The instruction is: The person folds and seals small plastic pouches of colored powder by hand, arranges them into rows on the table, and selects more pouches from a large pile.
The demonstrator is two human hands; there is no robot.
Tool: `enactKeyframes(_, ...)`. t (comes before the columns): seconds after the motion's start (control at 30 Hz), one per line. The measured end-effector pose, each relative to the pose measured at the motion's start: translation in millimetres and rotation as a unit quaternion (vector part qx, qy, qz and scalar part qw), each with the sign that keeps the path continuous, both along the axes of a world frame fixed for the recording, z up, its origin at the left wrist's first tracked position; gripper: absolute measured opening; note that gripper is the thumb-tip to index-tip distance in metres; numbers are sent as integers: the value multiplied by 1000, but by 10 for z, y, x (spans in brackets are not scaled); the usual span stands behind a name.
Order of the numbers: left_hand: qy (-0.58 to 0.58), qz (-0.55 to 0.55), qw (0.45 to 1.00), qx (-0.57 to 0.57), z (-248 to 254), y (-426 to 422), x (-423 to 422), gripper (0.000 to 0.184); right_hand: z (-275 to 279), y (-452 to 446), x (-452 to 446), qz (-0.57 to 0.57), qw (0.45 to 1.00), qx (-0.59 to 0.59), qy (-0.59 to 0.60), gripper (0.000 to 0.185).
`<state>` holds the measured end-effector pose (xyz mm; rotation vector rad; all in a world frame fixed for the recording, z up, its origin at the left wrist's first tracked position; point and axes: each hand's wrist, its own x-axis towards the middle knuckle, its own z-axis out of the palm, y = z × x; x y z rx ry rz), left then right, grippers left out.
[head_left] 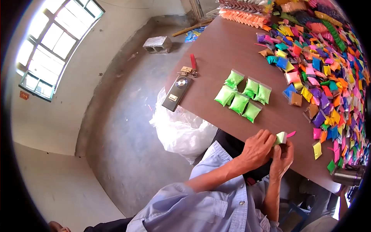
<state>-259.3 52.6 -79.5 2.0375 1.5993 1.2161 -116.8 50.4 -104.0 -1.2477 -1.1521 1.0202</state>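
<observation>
Close to the table's near edge, my left hand [257, 150] has its fingers curled against a small pale green and white packet [281, 138]. My right hand [281, 159] pinches the same packet from the other side, thumb and fingers closed round its lower end. Just beyond my fingertips a thin pink plastic piece [291, 134] shows on the tabletop. Further up lie several bright green filled bags [239, 103], grouped together and puffy, in clear plastic. What my left fingertips cover is partly hidden.
A large heap of small coloured packets [324, 77] covers the right side of the brown table [208, 58]. At the left edge lie a dark device [177, 92] and keys with a red strap [193, 60]. A metal cup [349, 175] stands lower right. A plastic bag [179, 133] hangs below the table.
</observation>
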Motion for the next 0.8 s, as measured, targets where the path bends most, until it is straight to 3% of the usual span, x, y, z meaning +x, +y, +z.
enactKeyframes(0.07, 36, -28, 999, 28, 2, -51, 37, 46, 31, 7, 27, -32, 997, 23, -66, 31)
enactKeyframes(0.17, 23, -54, 993, 97, 77, -92, 66, 52, 18, 46, 87, -49, 998, -3, -29, 30)
enactKeyframes(0.23, -14, -76, 994, 73, 61, -105, 38, 53, 61, 51, 102, -45, 999, 2, 2, 29)
enactKeyframes(0.3, -151, -83, 985, 0, 92, -123, -2, 50, 9, 40, 177, 3, 1000, -6, 12, 28)
enactKeyframes(0.37, -163, -64, 984, -15, 112, -110, -33, 43, 6, 12, 139, 19, 999, 3, 48, 28)
enactKeyframes(0.43, -284, -96, 944, -138, 102, -108, -44, 37, 52, -8, 111, 49, 993, -20, 102, 26)
enactKeyframes(0.57, -233, -88, 964, -97, -24, -109, -79, 31, -33, 7, 156, 75, 992, -4, 101, 24)
enactKeyframes(0.8, -248, -83, 954, -148, -28, -153, -163, 28, -44, -9, 144, 103, 993, 39, 48, 20)
